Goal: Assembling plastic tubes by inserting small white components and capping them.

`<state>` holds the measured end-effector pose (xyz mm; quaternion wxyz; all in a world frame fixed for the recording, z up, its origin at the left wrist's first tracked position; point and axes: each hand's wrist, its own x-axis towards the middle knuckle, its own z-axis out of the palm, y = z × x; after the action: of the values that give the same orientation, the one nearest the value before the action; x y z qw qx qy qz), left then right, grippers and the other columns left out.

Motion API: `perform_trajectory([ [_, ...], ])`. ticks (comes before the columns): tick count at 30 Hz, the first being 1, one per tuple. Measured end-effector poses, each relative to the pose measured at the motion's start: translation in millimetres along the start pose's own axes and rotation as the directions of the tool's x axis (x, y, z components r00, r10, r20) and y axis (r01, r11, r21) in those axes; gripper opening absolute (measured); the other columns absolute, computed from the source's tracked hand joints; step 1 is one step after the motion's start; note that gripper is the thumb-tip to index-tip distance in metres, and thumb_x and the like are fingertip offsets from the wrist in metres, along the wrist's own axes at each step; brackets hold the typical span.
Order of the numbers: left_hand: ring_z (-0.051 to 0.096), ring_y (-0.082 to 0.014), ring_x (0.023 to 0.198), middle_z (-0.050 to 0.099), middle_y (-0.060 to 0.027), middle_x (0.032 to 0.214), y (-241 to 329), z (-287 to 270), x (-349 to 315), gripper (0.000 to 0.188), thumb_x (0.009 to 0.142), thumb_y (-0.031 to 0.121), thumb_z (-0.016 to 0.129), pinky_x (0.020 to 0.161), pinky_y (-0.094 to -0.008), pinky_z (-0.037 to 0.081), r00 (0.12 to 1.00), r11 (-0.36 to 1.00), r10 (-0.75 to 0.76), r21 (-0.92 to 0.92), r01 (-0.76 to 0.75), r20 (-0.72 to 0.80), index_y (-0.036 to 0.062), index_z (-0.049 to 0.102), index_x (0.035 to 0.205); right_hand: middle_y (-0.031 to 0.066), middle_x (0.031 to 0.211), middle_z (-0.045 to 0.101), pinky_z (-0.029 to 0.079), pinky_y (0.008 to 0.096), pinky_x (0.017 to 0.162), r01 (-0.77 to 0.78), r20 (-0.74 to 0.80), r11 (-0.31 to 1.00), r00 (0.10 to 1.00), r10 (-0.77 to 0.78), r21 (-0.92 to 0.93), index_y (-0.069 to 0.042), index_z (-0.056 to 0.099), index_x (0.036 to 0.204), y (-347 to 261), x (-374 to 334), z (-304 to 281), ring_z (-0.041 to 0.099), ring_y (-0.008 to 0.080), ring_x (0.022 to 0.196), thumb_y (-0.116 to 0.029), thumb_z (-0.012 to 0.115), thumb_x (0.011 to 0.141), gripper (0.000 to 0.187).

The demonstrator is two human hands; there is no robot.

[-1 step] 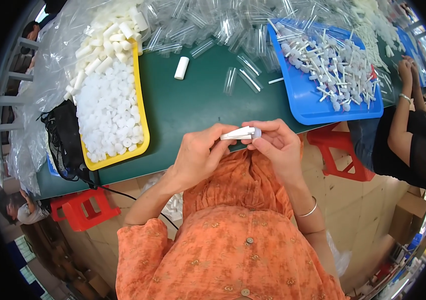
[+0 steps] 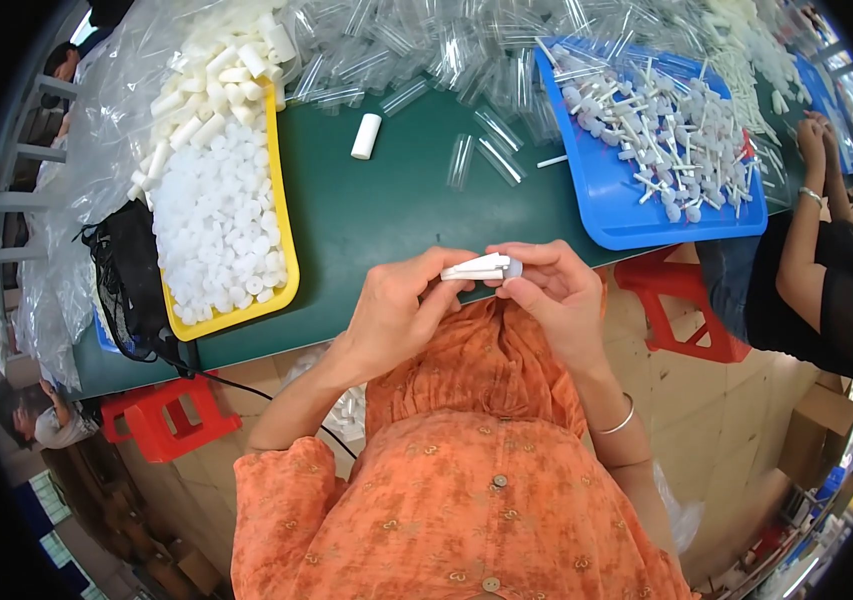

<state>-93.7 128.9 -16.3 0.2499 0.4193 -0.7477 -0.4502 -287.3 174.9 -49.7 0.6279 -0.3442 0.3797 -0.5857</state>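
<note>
My left hand (image 2: 401,305) is closed on a slim white piece (image 2: 474,267) that looks split lengthwise. At its right end is a small translucent round cap (image 2: 513,267), pinched by the thumb and fingers of my right hand (image 2: 554,290). The two pieces meet between my hands, just over the table's near edge. Fingers hide the lower parts, so how they join cannot be seen. On the green table (image 2: 366,215) beyond lie a white foam cylinder (image 2: 366,136) and a few clear tubes (image 2: 460,161).
A yellow tray (image 2: 287,250) of white caps and foam cylinders stands left. To the right, a blue tray (image 2: 601,205) holds white sticks with translucent caps. A heap of clear tubes (image 2: 456,45) spans the back. Red stools (image 2: 666,310) and another person's arm (image 2: 804,240) are nearby.
</note>
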Motion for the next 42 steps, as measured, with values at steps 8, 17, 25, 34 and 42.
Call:
perform_trajectory([
  [8, 0.052, -0.0112, 0.090, 0.056, -0.0059, 0.101, 6, 5, -5, 0.030, 0.095, 0.005, 0.043, 0.080, -0.0255, 0.044, 0.970, 0.857, -0.179, -0.459, 0.234, 0.162, 0.0027, 0.047, 0.124, 0.0163, 0.116, 0.065, 0.055, 0.0267, 0.072, 0.554, 0.301, 0.399, 0.786, -0.540, -0.731, -0.004, 0.063, 0.110, 15, -7, -1, 0.067, 0.0221, 0.095, 0.009, 0.068, 0.084, 0.030],
  [17, 0.046, -0.0052, 0.074, 0.054, -0.0006, 0.085, -10, 7, 6, 0.024, 0.093, 0.005, 0.038, 0.064, -0.0208, 0.039, 0.958, 0.817, -0.253, -0.502, 0.285, 0.133, 0.0027, 0.052, 0.113, 0.0133, 0.110, 0.065, 0.051, 0.0306, 0.086, 0.213, 0.068, 0.835, 0.976, -0.208, -0.507, -0.003, 0.064, 0.112, -7, -5, 10, 0.065, 0.0244, 0.095, 0.010, 0.064, 0.083, 0.032],
  [25, 0.062, -0.0117, 0.087, 0.066, -0.0074, 0.101, 7, -33, 35, 0.026, 0.090, 0.008, 0.061, 0.075, -0.0276, 0.050, 0.974, 0.968, -0.158, -0.168, 0.185, 0.165, 0.0019, 0.058, 0.116, 0.0079, 0.094, 0.066, 0.044, 0.0359, 0.076, 0.569, 0.455, 0.166, 0.773, -0.441, -0.806, -0.004, 0.065, 0.098, -18, 14, 10, 0.062, 0.0251, 0.084, 0.000, 0.072, 0.077, 0.023],
  [34, 0.058, -0.0316, 0.089, 0.061, -0.0122, 0.091, -51, -55, 92, 0.023, 0.081, 0.022, 0.073, 0.069, -0.0431, 0.048, 0.940, 0.484, 0.242, 0.870, 0.098, -0.240, 0.0024, 0.063, 0.088, 0.0102, 0.095, 0.066, 0.048, 0.0334, 0.076, 0.442, 0.283, 0.332, 0.857, -0.430, -0.834, -0.003, 0.069, 0.106, -16, 15, 4, 0.062, 0.0259, 0.086, 0.001, 0.066, 0.084, 0.022],
  [42, 0.055, -0.0308, 0.089, 0.058, -0.0122, 0.090, -31, -13, 88, 0.023, 0.077, 0.017, 0.076, 0.076, -0.0416, 0.046, 0.853, 0.698, 0.446, 0.702, -0.142, -0.271, 0.0040, 0.063, 0.090, 0.0096, 0.101, 0.064, 0.047, 0.0270, 0.074, 0.325, 0.110, 0.627, 0.928, -0.357, -0.708, -0.001, 0.068, 0.109, -14, 8, -7, 0.061, 0.0173, 0.086, 0.001, 0.061, 0.090, 0.021],
])
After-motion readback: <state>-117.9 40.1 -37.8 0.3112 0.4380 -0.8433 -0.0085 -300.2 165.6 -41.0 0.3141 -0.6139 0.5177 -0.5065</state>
